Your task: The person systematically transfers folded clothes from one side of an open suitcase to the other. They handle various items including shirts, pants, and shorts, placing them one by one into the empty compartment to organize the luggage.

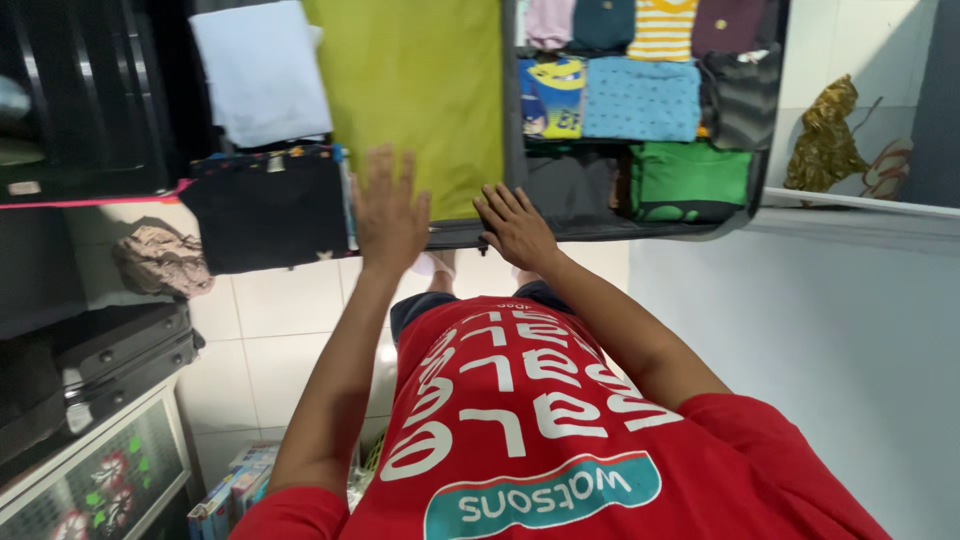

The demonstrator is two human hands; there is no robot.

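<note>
Left hand hovers spread and empty over the lime-green fabric suitcase liner, right hand flat, fingers splayed, on the open grey suitcase's rim – the black folded garment stack at 9 o'clock overhangs, so a nudge could topple it.

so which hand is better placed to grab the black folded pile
Left, likely: the left hand is beside the black folded pile; the right hand sits farther off at the suitcase rim.
</note>
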